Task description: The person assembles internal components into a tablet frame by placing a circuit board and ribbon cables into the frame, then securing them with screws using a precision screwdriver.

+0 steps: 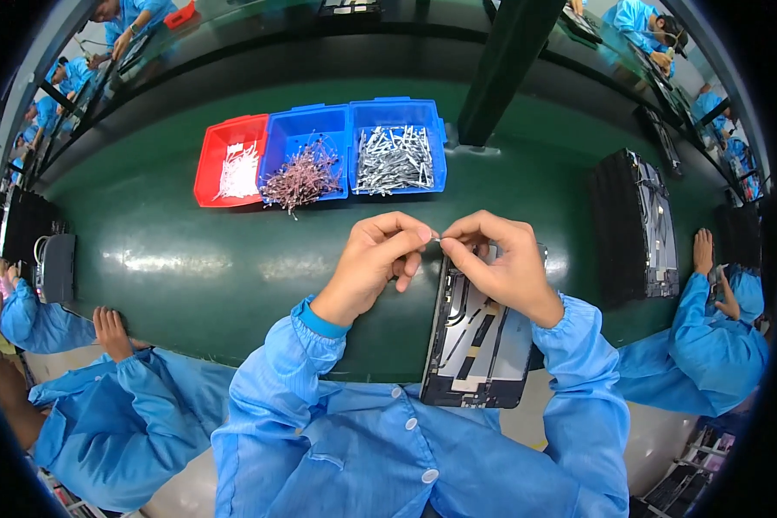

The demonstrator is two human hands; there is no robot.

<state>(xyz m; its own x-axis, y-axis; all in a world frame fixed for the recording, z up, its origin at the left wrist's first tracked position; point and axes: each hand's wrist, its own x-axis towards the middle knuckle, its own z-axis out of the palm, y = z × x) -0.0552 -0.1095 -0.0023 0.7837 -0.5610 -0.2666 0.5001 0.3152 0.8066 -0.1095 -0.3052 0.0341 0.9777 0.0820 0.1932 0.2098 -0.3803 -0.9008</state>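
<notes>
Assembly line, long dark green counter (198, 268) curving across the frame under glare, people in blue smocks seated on both sides. At frame centre, a tiny pale part (438, 239) is pinched between both hands, above the top edge of the panel below; too small to tell its shape. Left hand (373, 259): thumb and forefinger closed to a pinch on the part, other fingers curled under. Right hand (501, 259): thumb and forefinger likewise closed on the same part from the other side, tips of the two hands meeting. Directly beneath the right hand, lower centre, a flat dark rectangular device panel (479, 345) lies open-side up on the counter, grey and black strips visible inside; its near end overhangs the counter edge. Above the hands, upper centre, three shallow bins sit touching in a row: red bin (209, 164) with white pieces, middle blue bin (278, 142) heaped with pinkish-brown thin parts that spill over its front lip, right blue bin (440, 147) with silvery metal pieces. Right of frame, a stack of dark panels (630, 224) stands near a neighbouring person's hand (704, 250). Lower left, another person's hand (112, 332) rests on the counter edge.
</notes>
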